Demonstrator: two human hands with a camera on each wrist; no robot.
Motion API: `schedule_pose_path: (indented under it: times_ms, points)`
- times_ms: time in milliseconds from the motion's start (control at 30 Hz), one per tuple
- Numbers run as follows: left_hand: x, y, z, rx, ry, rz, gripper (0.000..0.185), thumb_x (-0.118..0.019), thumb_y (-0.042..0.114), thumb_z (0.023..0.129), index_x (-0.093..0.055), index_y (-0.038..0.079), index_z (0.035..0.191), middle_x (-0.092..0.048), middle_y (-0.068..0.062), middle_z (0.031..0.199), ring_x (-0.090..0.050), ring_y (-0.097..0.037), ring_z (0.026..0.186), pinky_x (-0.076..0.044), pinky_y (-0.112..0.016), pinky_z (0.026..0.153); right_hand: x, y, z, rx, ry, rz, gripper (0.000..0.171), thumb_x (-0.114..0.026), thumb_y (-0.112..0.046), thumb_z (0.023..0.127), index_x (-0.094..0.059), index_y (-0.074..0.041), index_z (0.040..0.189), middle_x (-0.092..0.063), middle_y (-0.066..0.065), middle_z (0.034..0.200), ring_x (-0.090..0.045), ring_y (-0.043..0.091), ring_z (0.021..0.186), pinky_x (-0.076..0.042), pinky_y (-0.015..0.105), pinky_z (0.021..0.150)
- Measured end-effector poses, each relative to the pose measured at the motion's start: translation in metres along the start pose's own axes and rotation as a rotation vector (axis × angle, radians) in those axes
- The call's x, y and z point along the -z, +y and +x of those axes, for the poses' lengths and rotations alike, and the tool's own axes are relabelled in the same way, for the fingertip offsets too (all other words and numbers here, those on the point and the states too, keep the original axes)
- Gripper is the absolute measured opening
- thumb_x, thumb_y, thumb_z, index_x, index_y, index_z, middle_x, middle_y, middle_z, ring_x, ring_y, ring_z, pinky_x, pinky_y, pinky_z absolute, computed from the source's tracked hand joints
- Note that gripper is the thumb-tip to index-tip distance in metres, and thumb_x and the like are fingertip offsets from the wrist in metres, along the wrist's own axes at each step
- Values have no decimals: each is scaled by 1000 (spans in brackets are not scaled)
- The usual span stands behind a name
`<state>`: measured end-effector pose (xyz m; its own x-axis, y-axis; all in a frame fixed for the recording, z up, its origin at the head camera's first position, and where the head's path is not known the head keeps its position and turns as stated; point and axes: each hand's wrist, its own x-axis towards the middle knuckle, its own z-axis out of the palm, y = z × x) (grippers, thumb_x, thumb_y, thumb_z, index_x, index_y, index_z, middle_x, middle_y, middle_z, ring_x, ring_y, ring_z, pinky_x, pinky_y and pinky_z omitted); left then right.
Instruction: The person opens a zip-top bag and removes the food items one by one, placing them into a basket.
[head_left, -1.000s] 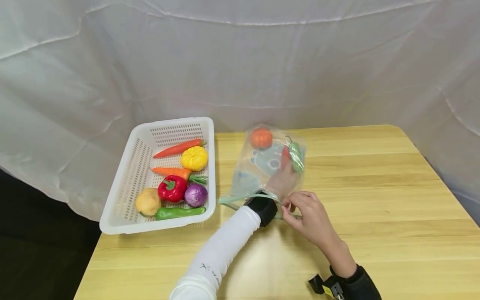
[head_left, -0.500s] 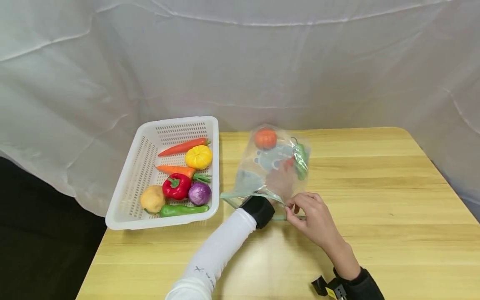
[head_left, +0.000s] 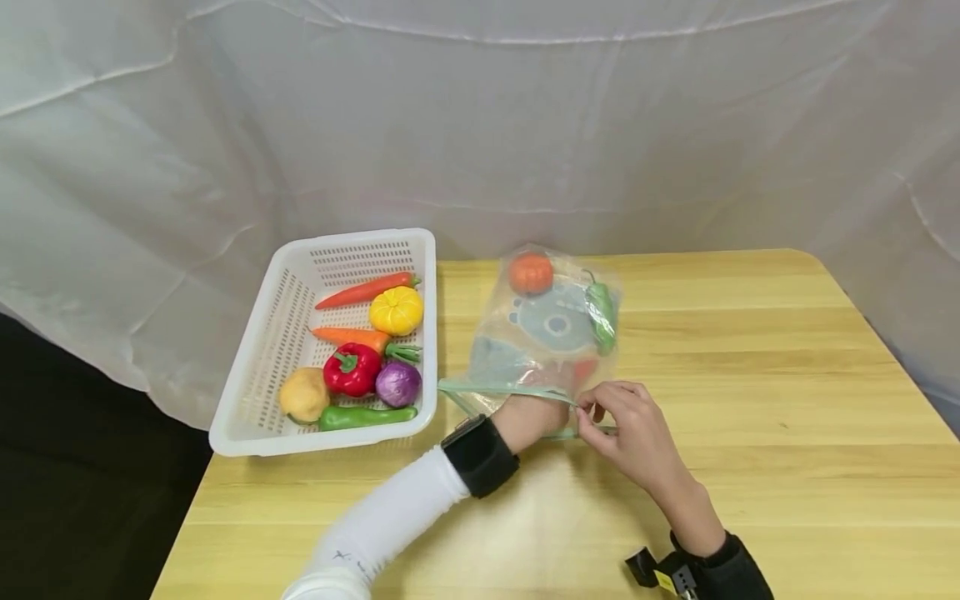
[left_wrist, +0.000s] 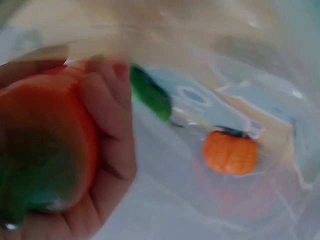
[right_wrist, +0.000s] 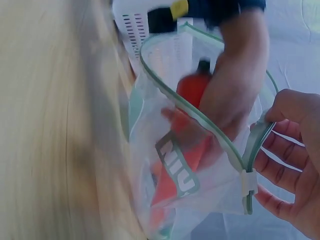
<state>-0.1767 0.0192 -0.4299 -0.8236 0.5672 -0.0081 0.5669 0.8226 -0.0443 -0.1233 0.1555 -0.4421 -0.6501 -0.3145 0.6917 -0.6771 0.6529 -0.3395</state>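
Observation:
My left hand (head_left: 528,417) reaches through the mouth of a clear zip bag (head_left: 498,362) lying on the table. In the left wrist view its fingers curl round a long red pepper (left_wrist: 50,120) with a green stem end. Stem toward the opening, the red pepper (right_wrist: 192,90) lies partly inside the bag in the right wrist view. My right hand (head_left: 633,433) pinches the green-edged bag mouth at its right side, close to a white slider (right_wrist: 248,183). Deeper in the bag are an orange pumpkin (head_left: 531,273) and a green pepper (head_left: 600,317).
A white basket (head_left: 247,367) stands left of the bag. It holds a yellow pumpkin (head_left: 396,311), a carrot (head_left: 352,337), a red bell pepper (head_left: 352,369), a purple cabbage (head_left: 398,384) and other vegetables. A grey curtain (head_left: 525,133) hangs behind the table.
My left hand has drawn back toward the bag's mouth, so its wrist now lies outside, and the red pepper has come nearer the opening with it. The right hand keeps its pinch.

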Motion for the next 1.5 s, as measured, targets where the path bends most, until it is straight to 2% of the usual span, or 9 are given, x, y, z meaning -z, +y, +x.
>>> schedule_pose_path:
  times_ms: [133,233,367,433,700,867,1033,1333,1500]
  points:
    - [4,0,-23,-77,24,181,29,-58,30,86,-59,18,112,-61,0,115,-57,-15,108,-47,-31,94,2,1,-1,-14,2,1,12,-64,-3,69,-60,-13,74,-61,-7,67,-52,7,62,-43,33,70]
    - [7,-1,-36,-106,31,247,29,-59,34,85,-61,20,110,-63,3,105,-60,-13,98,-50,-29,81,2,2,-1,-13,5,2,12,-64,-2,69,-60,-13,74,-60,-6,67,-52,7,62,-43,33,70]
    - [10,-5,-52,-112,3,246,43,-64,37,82,-58,18,119,-64,4,89,-61,-10,80,-49,-25,57,2,3,-2,-13,8,2,11,-65,-2,69,-62,-12,75,-64,-5,69,-53,6,61,-44,33,71]
    - [11,-8,-60,-112,-6,223,47,-65,36,80,-57,17,122,-64,3,85,-60,-11,72,-46,-25,51,2,3,-3,-16,6,4,12,-66,-2,69,-63,-12,75,-65,-5,70,-53,6,61,-44,33,71]
    - [21,-27,-95,-139,25,106,46,-59,34,87,-50,18,130,-65,-1,100,-62,-18,84,-49,-34,74,4,5,-6,-36,7,-1,13,-65,-1,68,-63,-12,75,-63,-5,68,-52,6,61,-45,35,71]
    - [25,-46,-119,-149,17,-30,48,-57,34,90,-47,20,134,-65,-1,109,-62,-19,97,-47,-42,85,4,6,-7,-45,1,-3,13,-65,0,69,-62,-11,75,-62,-5,67,-51,6,61,-45,36,72]
    - [30,-67,-142,-115,57,-167,50,-63,31,86,-50,20,132,-66,0,109,-61,-18,96,-45,-42,84,4,7,-8,-48,1,-2,13,-66,0,69,-62,-11,75,-61,-5,66,-52,6,61,-45,36,72]
    - [41,-112,-169,-5,240,-141,52,-73,29,77,-57,16,125,-69,-2,101,-59,-19,90,-41,-36,78,4,8,-7,-35,18,4,13,-65,0,68,-63,-11,76,-61,-5,65,-52,7,61,-45,35,72]
    - [39,-136,-178,117,269,-159,51,-77,20,72,-60,14,120,-69,-5,103,-56,-20,90,-34,-36,77,4,9,-7,-34,14,5,14,-65,0,68,-63,-11,76,-61,-5,65,-52,6,61,-45,35,72]
